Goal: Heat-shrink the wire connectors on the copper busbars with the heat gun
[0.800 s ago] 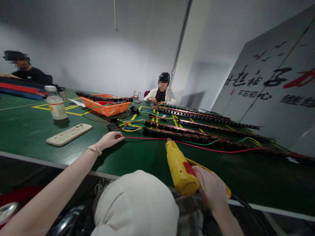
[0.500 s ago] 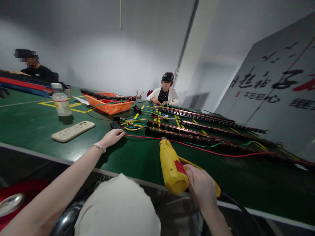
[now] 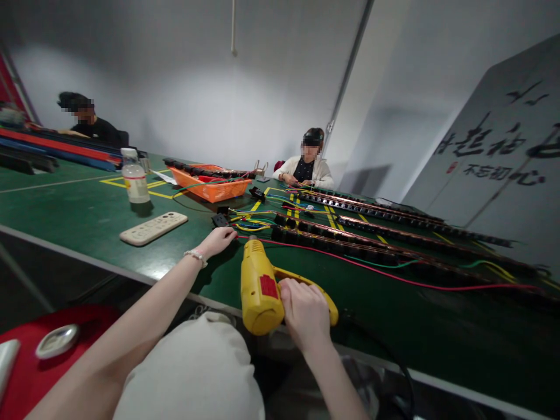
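Observation:
The fingers of my left hand [image 3: 219, 241] are closed on a red wire [image 3: 324, 250] at its left end, low over the table. My right hand [image 3: 306, 306] grips the handle of a yellow heat gun [image 3: 258, 286]. Its nozzle points away from me, at the red wire, just right of my left fingers. Beyond my left hand lies a black connector [image 3: 220, 220] with yellow, blue and green wires. These run to the long dark strips [image 3: 324, 238] with copper-coloured lengths along them.
A beige remote-like device [image 3: 153, 228] and a bottle [image 3: 135, 181] stand left on the green table [image 3: 184, 297]. Behind is an orange basket [image 3: 214, 189] holding another strip. One person [image 3: 305, 166] sits across the table, another [image 3: 94, 125] at far left. The gun's cord [image 3: 394, 344] trails right.
The heat gun in my right hand has moved left, so its nozzle is much closer to my left fingers. My left hand keeps its place by the connector. The view has turned slightly left.

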`<state>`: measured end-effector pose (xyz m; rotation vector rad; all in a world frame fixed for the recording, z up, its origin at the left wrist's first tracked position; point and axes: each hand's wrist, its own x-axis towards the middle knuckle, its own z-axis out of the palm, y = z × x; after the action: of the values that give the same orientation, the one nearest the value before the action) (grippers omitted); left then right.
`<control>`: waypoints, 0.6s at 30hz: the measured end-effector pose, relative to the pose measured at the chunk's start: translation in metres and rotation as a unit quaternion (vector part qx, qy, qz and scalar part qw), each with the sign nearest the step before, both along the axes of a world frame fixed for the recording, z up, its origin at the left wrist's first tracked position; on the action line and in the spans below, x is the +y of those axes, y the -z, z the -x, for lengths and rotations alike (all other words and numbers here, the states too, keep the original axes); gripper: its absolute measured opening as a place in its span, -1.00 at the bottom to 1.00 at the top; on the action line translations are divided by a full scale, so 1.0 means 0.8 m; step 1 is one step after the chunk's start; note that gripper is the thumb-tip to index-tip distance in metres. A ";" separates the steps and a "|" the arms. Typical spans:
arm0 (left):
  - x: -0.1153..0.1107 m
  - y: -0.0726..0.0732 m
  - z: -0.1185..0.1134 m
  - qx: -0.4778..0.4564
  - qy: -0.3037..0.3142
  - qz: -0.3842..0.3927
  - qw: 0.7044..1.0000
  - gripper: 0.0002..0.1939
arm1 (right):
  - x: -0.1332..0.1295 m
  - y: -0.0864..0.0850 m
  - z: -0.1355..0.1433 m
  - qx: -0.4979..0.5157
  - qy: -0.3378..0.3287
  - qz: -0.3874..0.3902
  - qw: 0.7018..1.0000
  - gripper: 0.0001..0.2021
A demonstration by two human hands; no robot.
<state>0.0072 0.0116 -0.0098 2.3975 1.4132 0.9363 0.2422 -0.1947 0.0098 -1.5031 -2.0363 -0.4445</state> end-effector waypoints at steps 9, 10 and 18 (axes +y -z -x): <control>0.000 0.002 0.007 -0.030 0.024 0.024 0.999 -0.60 | 0.016 0.006 0.056 0.017 0.002 -0.006 1.000 -0.66; 0.000 0.002 0.008 -0.034 0.021 0.025 0.999 -0.59 | 0.016 0.007 0.056 0.018 -0.003 -0.007 1.000 -0.66; -0.004 0.000 0.008 -0.050 0.002 0.027 0.998 -0.54 | 0.000 0.011 0.007 0.047 0.014 -0.020 0.999 -0.62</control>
<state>0.0006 0.0086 -0.0096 2.2802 1.3804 0.9897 0.2362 -0.1948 0.0009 -1.5008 -1.9250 -0.4151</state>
